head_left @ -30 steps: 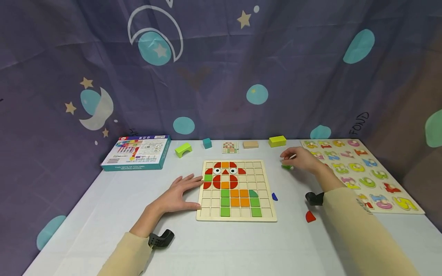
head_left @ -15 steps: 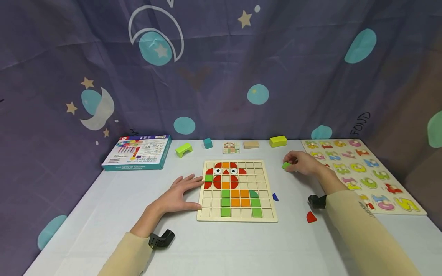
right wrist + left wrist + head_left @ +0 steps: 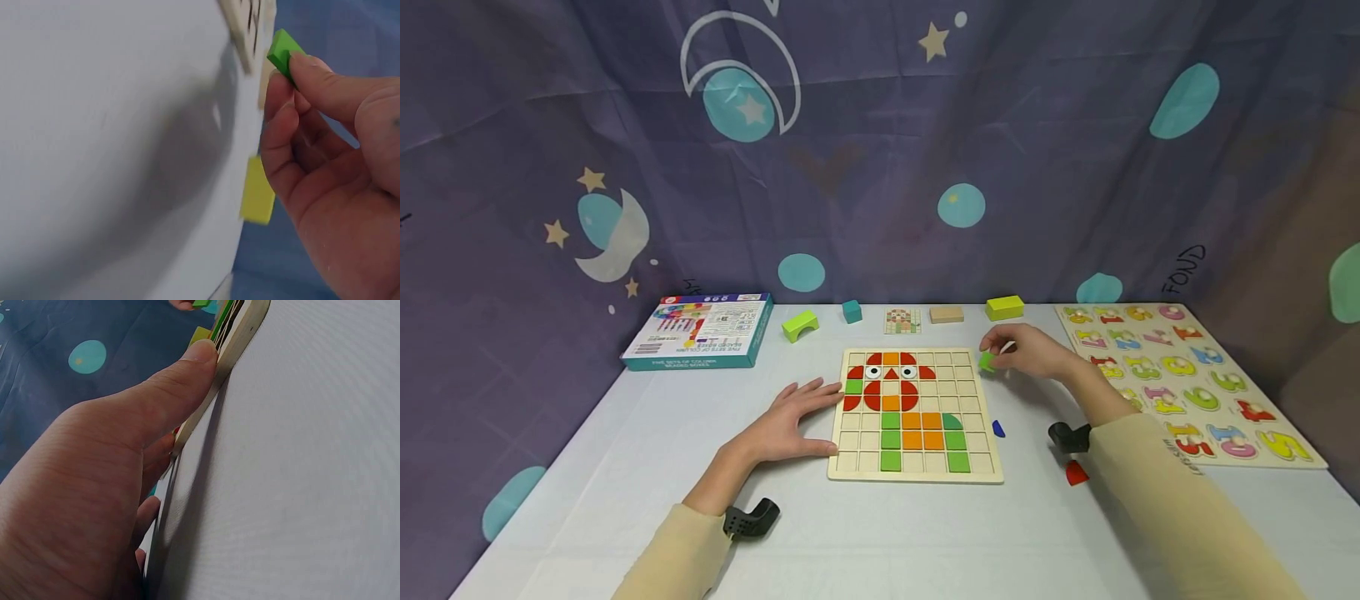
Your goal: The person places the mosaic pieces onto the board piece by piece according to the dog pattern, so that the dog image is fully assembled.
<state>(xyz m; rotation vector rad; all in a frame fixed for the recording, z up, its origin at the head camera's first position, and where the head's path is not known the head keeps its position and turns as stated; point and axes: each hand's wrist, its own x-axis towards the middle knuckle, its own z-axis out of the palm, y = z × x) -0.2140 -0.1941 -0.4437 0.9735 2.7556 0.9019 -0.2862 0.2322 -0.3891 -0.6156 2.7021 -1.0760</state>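
A wooden grid board (image 3: 863,462) lies mid-table, filled in part with red, orange, green and eye-patterned tiles that form an animal figure. My left hand (image 3: 786,423) rests at its left edge with fingers spread; in the left wrist view the thumb (image 3: 181,381) touches the board's rim. Between thumb and fingertips my right hand (image 3: 1030,350) pinches a green tile (image 3: 284,53), held above the table just beyond the board's upper right edge. A blue rounded piece (image 3: 997,428) lies right of the board, and a red quarter-round tile (image 3: 1076,473) lies near the right wrist.
Along the back stand a green arch block (image 3: 800,325), a teal cube (image 3: 852,312), a small picture card (image 3: 902,322), a beige block (image 3: 947,314) and a yellow block (image 3: 1004,307). A box (image 3: 700,333) lies back left; a number puzzle (image 3: 1247,429) lies at right.
My right hand has picked the green tile up from the table and carried it left towards the board. My left hand has stayed at the board's edge.
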